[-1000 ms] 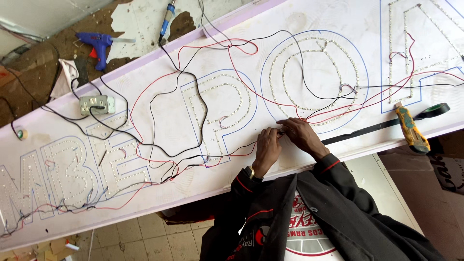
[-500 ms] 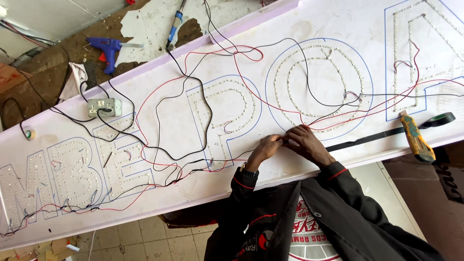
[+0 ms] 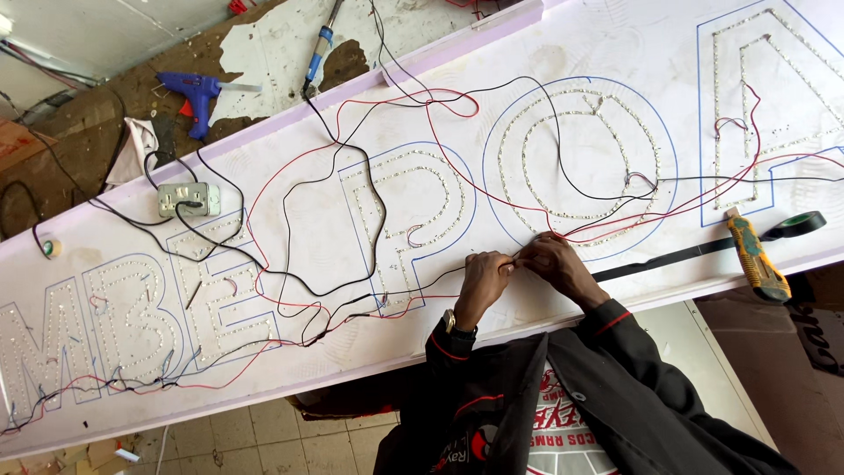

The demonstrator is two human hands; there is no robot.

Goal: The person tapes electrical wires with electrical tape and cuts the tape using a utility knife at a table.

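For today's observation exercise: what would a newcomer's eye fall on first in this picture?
A long white sign board with dotted letter outlines fills the view, crossed by red and black wires. At its near edge, the left hand and right hand pinch wire ends together. A blue glue gun lies behind.

Thin wire (image 3: pixel 514 259) taut across white sign board (image 3: pixel 308 237)

Matt white sign board (image 3: pixel 580 53), plastic-coated wires (image 3: pixel 457 158).

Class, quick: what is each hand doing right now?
Left hand: closed, pinching a thin wire at the fingertips.
Right hand: closed, pinching the same wire over the white sign board.
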